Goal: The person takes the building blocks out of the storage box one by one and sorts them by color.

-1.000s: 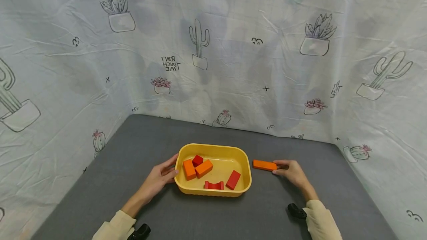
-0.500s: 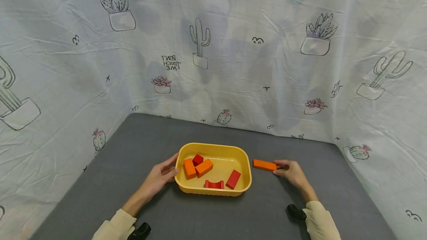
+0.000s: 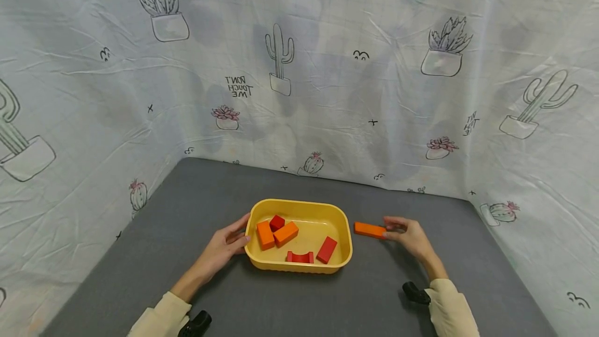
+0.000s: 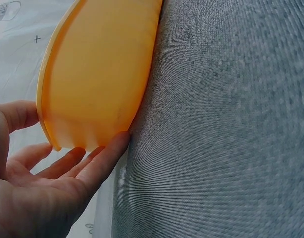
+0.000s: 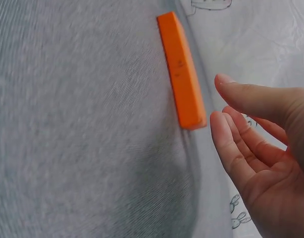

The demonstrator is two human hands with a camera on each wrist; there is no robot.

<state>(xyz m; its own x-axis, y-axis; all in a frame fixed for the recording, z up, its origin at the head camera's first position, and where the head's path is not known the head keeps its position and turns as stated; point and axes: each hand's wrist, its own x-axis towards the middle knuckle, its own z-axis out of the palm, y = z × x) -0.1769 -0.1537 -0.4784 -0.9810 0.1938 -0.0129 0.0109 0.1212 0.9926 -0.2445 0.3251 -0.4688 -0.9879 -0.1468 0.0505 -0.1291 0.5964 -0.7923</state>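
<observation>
Thumb and fingers parted, a person's right hand (image 3: 410, 236) hovers just beside the three o'clock end of a long orange block (image 3: 368, 230), which lies at the three o'clock side of a yellow tray (image 3: 301, 210). The left hand (image 3: 222, 247) rests extended fingers against the tray at nine o'clock. Inside, two orange blocks (image 3: 265, 236) sit toward nine, a red block (image 3: 326, 250) at four.
</observation>
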